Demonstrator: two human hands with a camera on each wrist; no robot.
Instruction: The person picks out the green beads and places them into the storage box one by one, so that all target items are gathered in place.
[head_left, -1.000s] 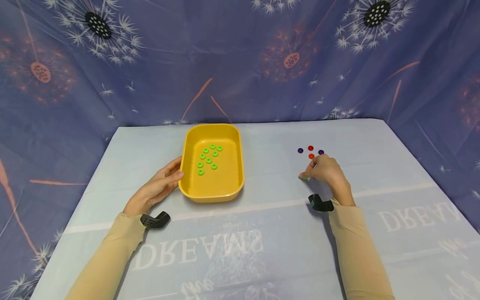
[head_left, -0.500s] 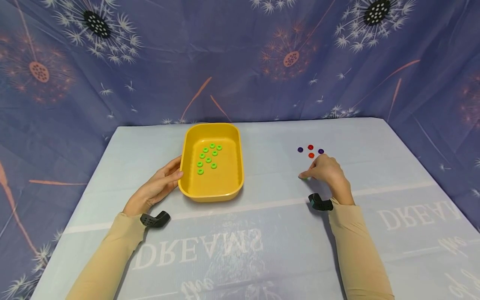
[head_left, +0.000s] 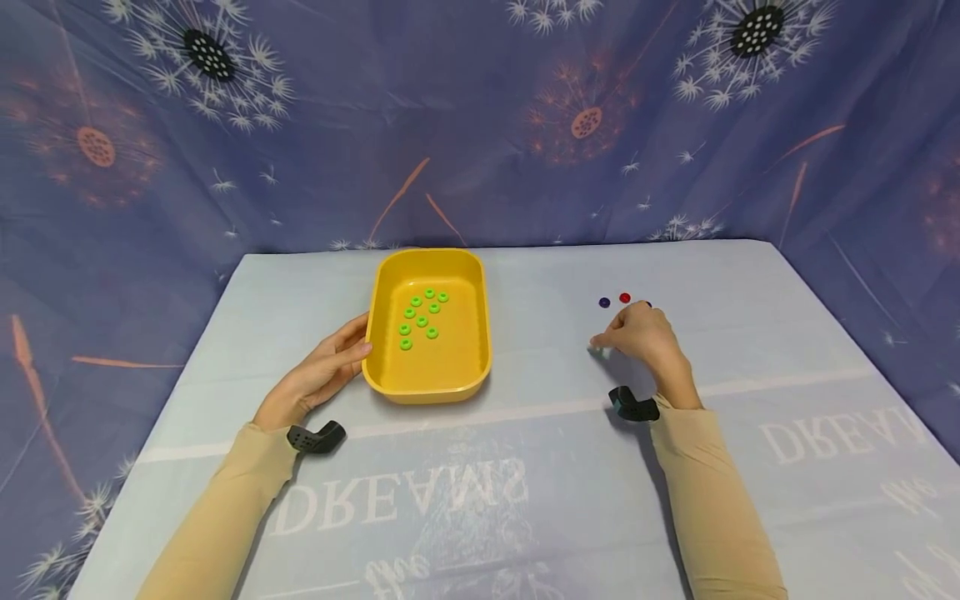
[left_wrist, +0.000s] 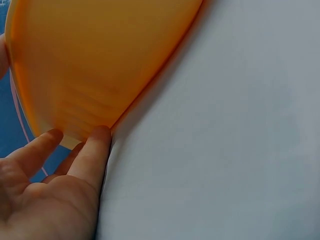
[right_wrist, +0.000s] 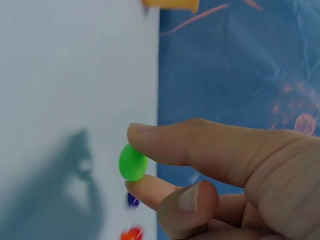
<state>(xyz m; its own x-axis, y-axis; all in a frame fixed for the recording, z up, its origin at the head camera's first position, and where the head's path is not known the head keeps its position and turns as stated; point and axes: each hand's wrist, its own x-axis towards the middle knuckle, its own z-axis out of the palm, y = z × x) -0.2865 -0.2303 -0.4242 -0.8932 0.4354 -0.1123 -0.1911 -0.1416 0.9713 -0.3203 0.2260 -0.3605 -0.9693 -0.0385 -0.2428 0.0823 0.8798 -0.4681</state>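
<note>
My left hand point(head_left: 322, 371) holds a yellow tray point(head_left: 453, 367) by its left side, the thumb on the rim. In the left wrist view, fingertips point(left_wrist: 102, 131) touch the outside of the tray point(left_wrist: 110, 55). Several small green ring-shaped beads point(head_left: 422, 322) lie spread inside the tray. Right of it, my right hand point(head_left: 641, 337) pinches one green bead point(right_wrist: 132, 163) between thumb and a finger. The right wrist view shows that bead raised off the table, with the hand's shadow beside it.
Beyond the right hand lie a purple bead point(head_left: 604, 302) and a red bead point(head_left: 625, 297). Another dark bead point(head_left: 648, 304) is partly hidden by the hand. A pale printed cloth point(head_left: 540, 450) covers the table, and a blue flowered curtain point(head_left: 480, 150) hangs behind it.
My right hand has lifted and shifted slightly left with the green bead, now covering the nearer red bead. The left hand and tray stay put; the head view has shifted a little.
</note>
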